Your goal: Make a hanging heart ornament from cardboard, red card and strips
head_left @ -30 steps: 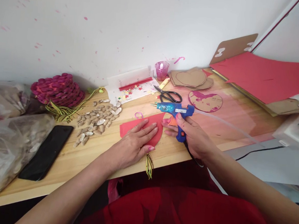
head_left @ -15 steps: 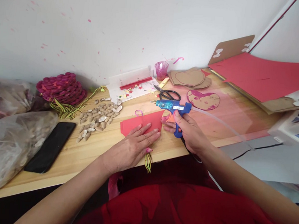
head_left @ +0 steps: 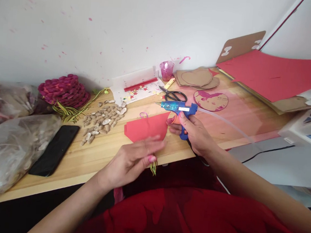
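A blue hot glue gun (head_left: 174,106) is gripped in my right hand (head_left: 193,132), its nozzle pointing left above the table. A clear glue stick (head_left: 225,121) trails from its back end. Below the nozzle lies a folded red paper piece (head_left: 144,126) with a small purple loop (head_left: 143,115) at its upper edge. Over the paper's lower edge hovers my left hand (head_left: 134,158), slightly blurred, fingers stretched out and holding nothing. Yellow-green cords (head_left: 153,167) hang past the table edge under its fingertips.
Peanut shells (head_left: 104,119), a black phone (head_left: 54,150) and a plastic bag (head_left: 12,155) lie left. Behind are a purple decorated stack (head_left: 64,91), scissors (head_left: 174,95), star confetti (head_left: 135,92) and a purple cup (head_left: 166,70). Cardboard hearts (head_left: 196,78) and red sheets (head_left: 277,76) sit right.
My left hand has lifted off the red paper and drawn back toward me, uncovering more of it. My right hand still holds the glue gun in nearly the same place.
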Available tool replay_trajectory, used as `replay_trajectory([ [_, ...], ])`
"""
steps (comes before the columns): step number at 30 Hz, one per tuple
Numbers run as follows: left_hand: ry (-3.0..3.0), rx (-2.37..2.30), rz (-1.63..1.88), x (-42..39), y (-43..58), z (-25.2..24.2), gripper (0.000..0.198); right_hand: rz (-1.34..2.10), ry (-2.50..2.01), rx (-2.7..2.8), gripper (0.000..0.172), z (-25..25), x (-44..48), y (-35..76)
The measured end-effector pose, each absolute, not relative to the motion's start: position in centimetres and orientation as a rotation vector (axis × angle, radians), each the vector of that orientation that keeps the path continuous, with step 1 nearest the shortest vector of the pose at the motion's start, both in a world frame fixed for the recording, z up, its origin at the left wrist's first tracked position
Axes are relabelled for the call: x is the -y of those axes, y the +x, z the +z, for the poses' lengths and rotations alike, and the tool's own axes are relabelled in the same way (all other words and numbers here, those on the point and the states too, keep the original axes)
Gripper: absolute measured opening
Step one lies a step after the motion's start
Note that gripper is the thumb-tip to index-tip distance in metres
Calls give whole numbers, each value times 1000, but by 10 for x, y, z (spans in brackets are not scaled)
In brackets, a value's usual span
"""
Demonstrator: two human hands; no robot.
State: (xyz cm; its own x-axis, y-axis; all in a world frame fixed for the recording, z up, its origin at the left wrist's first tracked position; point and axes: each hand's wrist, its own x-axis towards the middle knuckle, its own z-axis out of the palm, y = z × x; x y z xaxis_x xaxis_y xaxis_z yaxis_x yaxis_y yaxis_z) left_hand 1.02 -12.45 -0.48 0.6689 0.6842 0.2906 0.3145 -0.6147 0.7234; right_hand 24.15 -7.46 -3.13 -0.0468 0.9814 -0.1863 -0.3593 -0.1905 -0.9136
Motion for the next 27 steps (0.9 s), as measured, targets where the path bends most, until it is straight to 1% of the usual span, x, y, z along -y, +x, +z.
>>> replay_trajectory([
  [2, 2372, -879, 661, 121, 14, -9, 58, 1505, -1057, 831, 36, -31, 74, 241],
  [3, 2401, -864, 606, 119, 16, -12, 59, 1503, -1055, 830, 36, -31, 75, 241],
  [5, 2356, -701, 537, 118, 20, -16, 48, 1500, -1052, 838, 36, -31, 75, 241],
  [7, 2221, -618, 642, 117, 22, -16, 35, 1504, -1056, 851, 37, -30, 76, 242],
  [10, 2244, -792, 935, 109, 20, -13, 21, 1515, -1059, 844, 36, -29, 76, 242],
  [13, 2370, -962, 937, 92, 16, -11, 19, 1503, -1059, 829, 36, -29, 77, 242],
  [14, 2425, -973, 920, 87, 15, -13, 20, 1497, -1065, 827, 36, -29, 77, 242],
  [17, 2608, -995, 841, 75, 13, -23, 31, 1495, -1079, 829, 36, -29, 77, 242],
  [21, 2771, -1113, 592, 69, 18, -37, 45, 1503, -1077, 824, 36, -30, 77, 242],
  [24, 2805, -1101, 395, 69, 22, -39, 51, 1507, -1078, 821, 36, -28, 77, 242],
  [27, 2757, -1153, 245, 68, 25, -36, 62, 1499, -1095, 814, 35, -27, 77, 242],
])
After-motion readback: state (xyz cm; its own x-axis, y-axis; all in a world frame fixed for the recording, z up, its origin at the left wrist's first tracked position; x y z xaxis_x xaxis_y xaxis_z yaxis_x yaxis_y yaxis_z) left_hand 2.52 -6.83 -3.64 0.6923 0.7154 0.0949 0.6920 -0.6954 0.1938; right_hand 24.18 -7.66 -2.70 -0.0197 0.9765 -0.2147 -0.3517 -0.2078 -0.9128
